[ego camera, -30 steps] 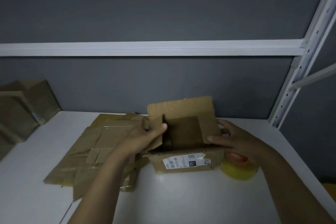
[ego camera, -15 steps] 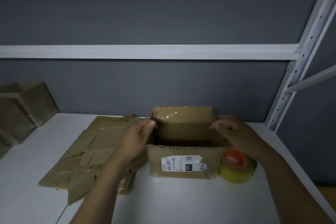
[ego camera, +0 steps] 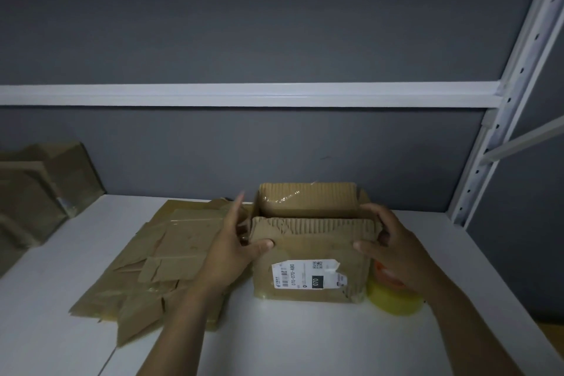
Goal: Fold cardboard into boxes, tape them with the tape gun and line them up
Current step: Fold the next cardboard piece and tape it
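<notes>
A brown cardboard box [ego camera: 308, 253] with a white shipping label stands on the white table [ego camera: 305, 339], its top open and its far flap up. My left hand [ego camera: 232, 241] holds the box's left end, thumb on the front panel and fingers straight along the side. My right hand [ego camera: 387, 241] grips the right end, thumb on the front panel, fingers curled over the corner. A roll of yellowish tape [ego camera: 393, 299] with an orange core lies right of the box, partly under my right wrist. No tape gun shows.
A pile of flattened cardboard [ego camera: 164, 256] lies left of the box. Folded boxes [ego camera: 36, 192] stand at the far left against the grey wall. A white shelf upright [ego camera: 488, 137] rises at the right, and the table ends just beyond the tape.
The side flaps went down inside the box. Both hands dropped from the top rim to the box's front corners, and the box now sits nearer to me.
</notes>
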The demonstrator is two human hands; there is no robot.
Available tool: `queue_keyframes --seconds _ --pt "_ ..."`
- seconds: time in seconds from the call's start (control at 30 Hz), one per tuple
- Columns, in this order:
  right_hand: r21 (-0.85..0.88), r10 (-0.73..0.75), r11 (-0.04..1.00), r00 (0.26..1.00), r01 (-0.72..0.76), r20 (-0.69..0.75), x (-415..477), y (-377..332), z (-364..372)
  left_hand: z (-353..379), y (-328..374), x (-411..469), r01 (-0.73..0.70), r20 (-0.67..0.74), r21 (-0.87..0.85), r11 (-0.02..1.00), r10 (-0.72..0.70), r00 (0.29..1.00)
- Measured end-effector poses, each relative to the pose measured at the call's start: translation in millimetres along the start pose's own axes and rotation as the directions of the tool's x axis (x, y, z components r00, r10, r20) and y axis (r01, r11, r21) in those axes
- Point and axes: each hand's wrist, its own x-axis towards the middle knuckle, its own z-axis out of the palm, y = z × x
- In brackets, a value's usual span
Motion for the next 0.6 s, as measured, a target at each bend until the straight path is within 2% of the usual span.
queue_keyframes --seconds 0.07,0.13,0.2,0.4,0.5,0.6 --pt "0.061 0.041 0.997 0.995 -0.036 -0.089 -8.7 2.4 10.7 8.0 -9.9 -3.8 0.045 -0.008 0.021 0.999 -0.045 0.999" --pt "-0.069 0.076 0.993 0.972 -0.094 -0.224 -17.9 1.2 23.6 20.3 -14.0 -8.3 0.069 -0.040 0.069 0.995 -0.067 0.997" --pt "-0.124 0.041 0.989 0.948 -0.084 -0.317 -23.3 2.8 32.3 30.9 -8.6 -15.4 0.059 -0.102 0.072 0.996 -0.052 0.993" --pt "0.045 0.003 0.999 0.936 0.014 -0.352 -11.6 -9.3 30.0 34.9 16.6 -23.8 -0.006 -0.269 -0.007 1.000 0.004 0.963" --pt "0.046 -0.073 0.994 0.929 0.096 -0.362 1.0 -28.2 31.4 30.7 24.5 -28.6 -0.053 -0.346 -0.078 0.996 0.023 0.938" --pt "0.024 -0.104 0.992 0.908 0.125 -0.406 7.4 -50.2 38.1 17.2 31.3 -31.7 -0.113 -0.377 -0.070 0.991 0.078 0.923"
